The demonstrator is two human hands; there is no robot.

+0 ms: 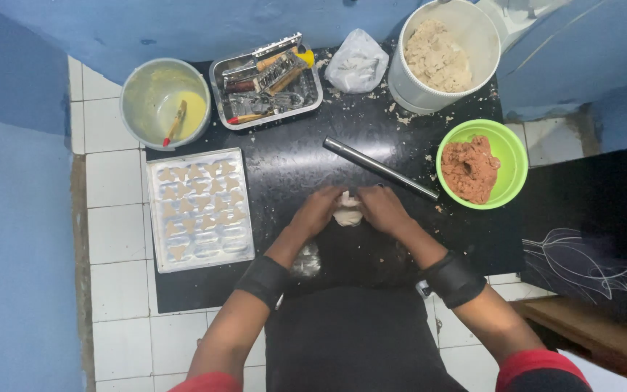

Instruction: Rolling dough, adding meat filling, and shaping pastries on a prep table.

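Black and glossy, one low table (306,163) fills the middle of the view, set on white floor tiles (114,232) between blue walls (16,218). Next in size, one white bucket (473,33) stands at the far right corner, filled with pale crumbly dough. One pale rectangular baking tray (237,243) lies on the table's left side, carrying rows of small cut dough shapes, too small and close-set to count surely. One grey bowl (136,87) sits off the far left corner with yellow liquid and one red-handled brush (175,122) in it. One green bowl (513,156) at the right edge holds a reddish-brown filling. One metal tin (219,72) at the far side holds a jumble of cutters and tools. One crumpled clear plastic bag (358,64) lies between the tin and the bucket. One dark metal rolling pin (379,168) lies slantwise near the table's centre, just beyond the hands.

Two hands work side by side, each with a black band on the forearm. The left hand (316,210) and the right hand (384,208) both curl closed around one small lump of pale dough (347,212), which sits between them just above the table surface, touching both sets of fingers.
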